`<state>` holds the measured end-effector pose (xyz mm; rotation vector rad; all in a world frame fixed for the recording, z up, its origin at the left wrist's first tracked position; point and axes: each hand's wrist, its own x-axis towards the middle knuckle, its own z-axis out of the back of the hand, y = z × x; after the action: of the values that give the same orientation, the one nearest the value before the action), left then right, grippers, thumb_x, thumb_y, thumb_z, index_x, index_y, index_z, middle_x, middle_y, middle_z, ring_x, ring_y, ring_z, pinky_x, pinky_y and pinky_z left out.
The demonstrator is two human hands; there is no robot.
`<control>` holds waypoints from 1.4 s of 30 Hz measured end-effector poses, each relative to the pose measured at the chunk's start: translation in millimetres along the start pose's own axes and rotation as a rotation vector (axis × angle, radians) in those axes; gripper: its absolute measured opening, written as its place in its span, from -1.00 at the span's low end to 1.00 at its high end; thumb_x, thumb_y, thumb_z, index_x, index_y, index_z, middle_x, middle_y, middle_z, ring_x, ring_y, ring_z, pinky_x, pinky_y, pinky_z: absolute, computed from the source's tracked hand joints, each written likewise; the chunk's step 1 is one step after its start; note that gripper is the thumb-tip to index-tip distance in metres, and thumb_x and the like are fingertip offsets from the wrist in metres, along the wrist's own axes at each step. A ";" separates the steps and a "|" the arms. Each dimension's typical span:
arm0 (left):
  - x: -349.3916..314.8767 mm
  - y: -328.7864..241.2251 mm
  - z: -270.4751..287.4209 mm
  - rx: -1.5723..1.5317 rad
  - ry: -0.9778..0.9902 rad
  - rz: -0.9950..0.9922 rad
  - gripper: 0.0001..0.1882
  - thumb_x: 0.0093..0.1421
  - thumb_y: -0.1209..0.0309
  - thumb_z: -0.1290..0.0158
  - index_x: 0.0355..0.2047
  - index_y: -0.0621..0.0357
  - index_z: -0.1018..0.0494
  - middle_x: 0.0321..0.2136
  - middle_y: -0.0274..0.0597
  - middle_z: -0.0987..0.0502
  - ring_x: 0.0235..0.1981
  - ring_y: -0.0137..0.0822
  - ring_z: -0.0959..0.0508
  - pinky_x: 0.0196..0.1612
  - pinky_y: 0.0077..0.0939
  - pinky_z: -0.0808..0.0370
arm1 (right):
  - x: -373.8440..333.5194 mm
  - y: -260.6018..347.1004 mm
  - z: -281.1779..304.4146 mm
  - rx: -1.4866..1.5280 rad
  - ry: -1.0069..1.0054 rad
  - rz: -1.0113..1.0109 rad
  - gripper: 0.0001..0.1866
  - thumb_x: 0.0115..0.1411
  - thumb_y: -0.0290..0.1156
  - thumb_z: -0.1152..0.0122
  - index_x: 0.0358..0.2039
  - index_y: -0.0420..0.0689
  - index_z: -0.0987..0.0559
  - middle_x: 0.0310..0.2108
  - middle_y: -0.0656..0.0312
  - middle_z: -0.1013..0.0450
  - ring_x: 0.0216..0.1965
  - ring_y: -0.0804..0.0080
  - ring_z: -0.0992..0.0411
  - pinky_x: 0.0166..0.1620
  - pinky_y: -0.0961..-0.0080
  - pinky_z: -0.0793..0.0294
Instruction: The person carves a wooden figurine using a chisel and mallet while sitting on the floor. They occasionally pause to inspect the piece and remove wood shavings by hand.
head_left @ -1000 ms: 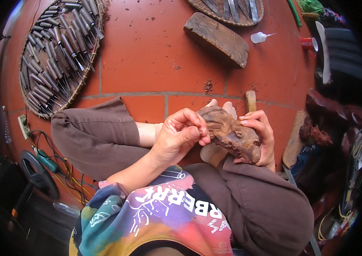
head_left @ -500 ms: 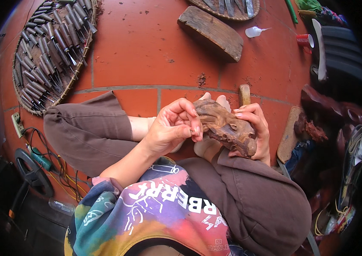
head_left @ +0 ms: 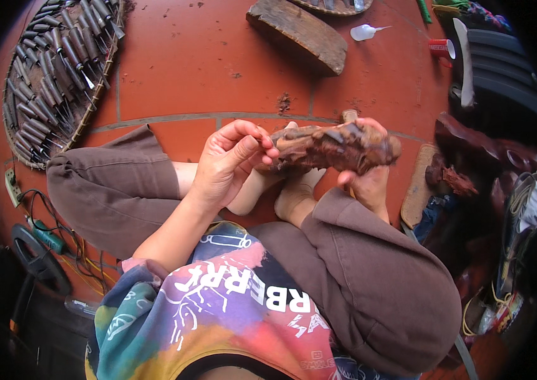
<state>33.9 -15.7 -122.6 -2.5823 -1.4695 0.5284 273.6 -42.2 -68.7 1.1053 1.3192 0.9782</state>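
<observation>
Fingers [head_left: 243, 149] pinch the wood carving's [head_left: 335, 147] left end; it lies crosswise.

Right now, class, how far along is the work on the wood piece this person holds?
Done: the brown wood piece already has rough carved contours. In hand: the right hand supports it from below while the left hand pinches its end. Left: its surface looks coarse; the chisels lie in their basket.

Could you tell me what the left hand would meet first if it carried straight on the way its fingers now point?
The left hand points rightward, and its fingertips already seem to touch the near end of the carved wooden piece, which the right hand supports from below. Depth is hard to judge.
</observation>
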 end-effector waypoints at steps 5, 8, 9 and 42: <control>-0.5 1.0 6.4 0.041 -0.033 -0.007 -0.87 0.30 0.46 -0.11 -0.18 0.22 -0.48 -0.29 -0.11 -0.57 -0.25 -0.27 -0.62 -0.16 -0.50 -0.57 | 5.5 -15.9 24.5 0.066 -0.185 0.146 -0.04 -0.02 0.05 -0.48 0.24 -0.20 -0.23 0.08 0.15 -0.39 0.10 0.33 -0.40 0.16 0.32 -0.43; -1.1 0.6 11.3 0.067 -0.067 -0.040 -0.87 0.28 0.44 -0.14 -0.20 0.18 -0.47 -0.28 -0.18 -0.53 -0.29 -0.35 -0.56 -0.22 -0.57 -0.51 | 11.1 -19.8 42.1 0.249 -0.253 0.060 -0.16 0.10 0.09 -0.36 0.21 -0.17 -0.27 0.04 0.16 -0.41 0.04 0.34 -0.44 0.11 0.30 -0.48; -0.9 0.9 12.5 0.065 -0.075 -0.050 -0.86 0.28 0.41 -0.15 -0.21 0.17 -0.47 -0.30 -0.21 -0.52 -0.31 -0.38 -0.54 -0.23 -0.59 -0.50 | 11.4 -19.4 44.6 0.306 -0.276 0.051 -0.21 0.14 0.09 -0.32 0.19 -0.16 -0.29 0.04 0.16 -0.42 0.02 0.33 -0.46 0.08 0.29 -0.52; 0.4 4.3 24.2 -0.342 0.098 0.091 -0.59 0.10 0.30 -0.32 -0.10 0.00 -0.39 -0.30 -0.42 -0.43 -0.28 -0.51 -0.47 -0.21 -0.69 -0.50 | -11.3 -25.7 29.3 0.262 -0.330 -0.189 -0.02 0.04 0.34 -0.23 0.27 -0.11 -0.26 0.15 0.10 -0.37 0.15 0.22 -0.40 0.19 0.18 -0.46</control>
<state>28.9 -19.2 -146.5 -2.8949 -1.5311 0.1655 300.7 -60.5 -92.8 1.2523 1.2732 0.4673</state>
